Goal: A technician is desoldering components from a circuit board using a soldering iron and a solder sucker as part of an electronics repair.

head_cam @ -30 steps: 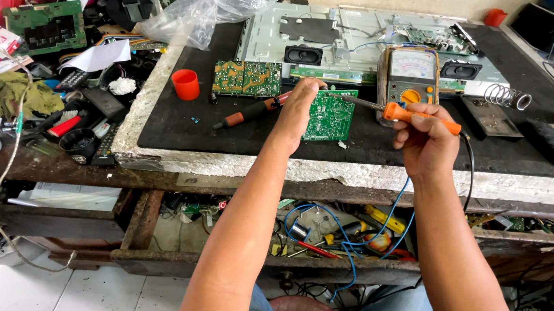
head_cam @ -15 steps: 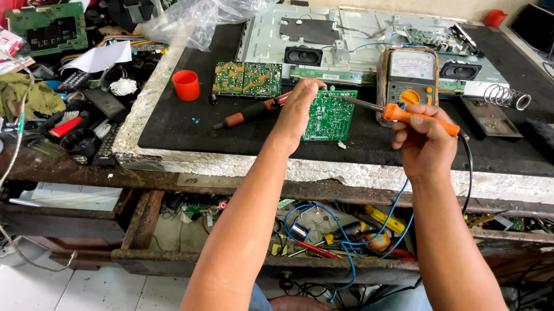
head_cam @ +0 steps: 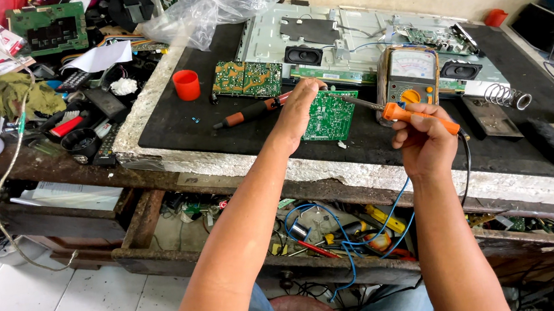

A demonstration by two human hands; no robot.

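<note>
My left hand [head_cam: 298, 109] rests on the left edge of a green circuit board [head_cam: 333, 116] lying on the black mat [head_cam: 170, 119], fingers curled over its corner. My right hand [head_cam: 425, 140] grips an orange-handled soldering iron [head_cam: 416, 112] whose metal tip points left toward the board's upper right corner. An analogue multimeter with an orange dial [head_cam: 408, 77] stands just behind the iron. A screwdriver with an orange and black handle [head_cam: 248, 112] lies left of my left hand.
A second green board [head_cam: 246, 78] and an orange cap [head_cam: 186, 85] sit at the mat's back left. A metal chassis with speakers [head_cam: 353, 34], a coiled iron stand [head_cam: 505, 96] and a plastic bag [head_cam: 210, 10] surround them. Clutter fills the left bench [head_cam: 45, 104].
</note>
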